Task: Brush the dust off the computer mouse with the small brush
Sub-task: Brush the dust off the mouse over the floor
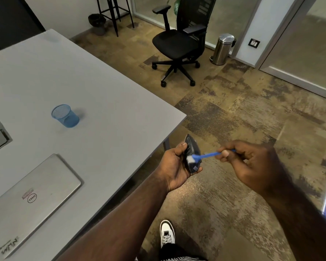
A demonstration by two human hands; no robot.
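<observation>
2 bare hands met off the table's near corner, above the patterned carpet [233, 204], and from my remote seat I read the hold this way: the left hand [174, 167] cradled the computer mouse [192, 147], fingers curled behind it and the thumb hooked under its lower end, so the dark body stood nearly on edge with its narrow end pointing up and away. The mouse sat wholly in that palm, clear of the grey table [102, 91] and just beyond its edge. The right hand [252, 162] pinched the small brush [207, 156] by the far end of its blue handle, thumb and forefinger pressed together on it with the other fingers folded in. The handle ran leftward from that pinch, and the white bristle head lay against the lower face of the mouse, close beside the left fingers. Motion blur softened the right hand and the bristles, so I could not tell exactly how firmly the bristles pressed. On the table, well apart from the hands, lay 1 closed silver laptop [34, 200] near the front edge and 1 blue mesh cup [65, 115] farther back. Across the floor stood a black office chair [181, 42] and, beside it by the wall, a small steel bin [223, 48]. 1 white shoe [167, 232] showed below the forearms.
</observation>
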